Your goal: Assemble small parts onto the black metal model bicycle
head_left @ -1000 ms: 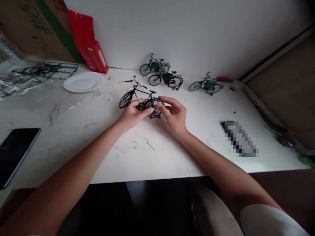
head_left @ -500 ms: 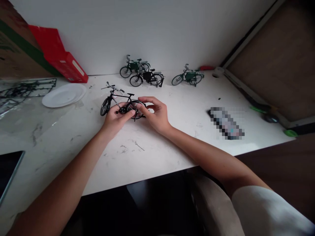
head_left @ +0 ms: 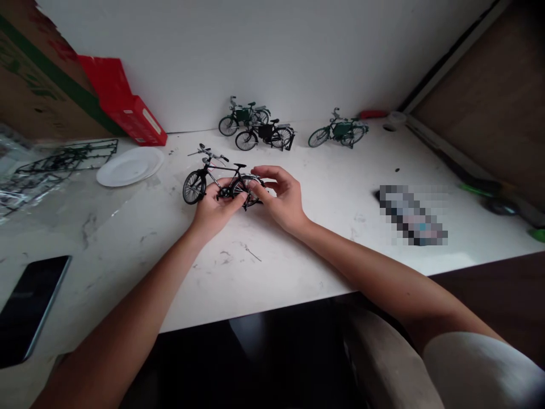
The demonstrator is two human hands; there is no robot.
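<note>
A black model bicycle (head_left: 219,170) is held just over the white table, its front wheel and silver handlebars pointing left. My left hand (head_left: 219,207) is closed on its lower middle, the thumb lying by the rear wheel and the fingers behind the frame. At the rear wheel and rack, my right hand (head_left: 281,193) grips the back end between thumb and fingers. Parts of the rear wheel are covered by my fingers. Behind stand a second black model bicycle (head_left: 264,135), a green one (head_left: 242,115) partly behind it, and another green one (head_left: 338,130) to the right.
White plates (head_left: 128,167), a red box (head_left: 138,119) and dark plastic part frames (head_left: 72,158) lie at the left. A phone (head_left: 36,307) rests at the near left. A blurred-out oblong object (head_left: 411,216) lies right. A thin dark strip (head_left: 254,254) is near the front edge.
The view has turned slightly left, so everything sits further right and more of the phone shows. The front wheel has turned a little; both hands keep their hold on the bicycle.
</note>
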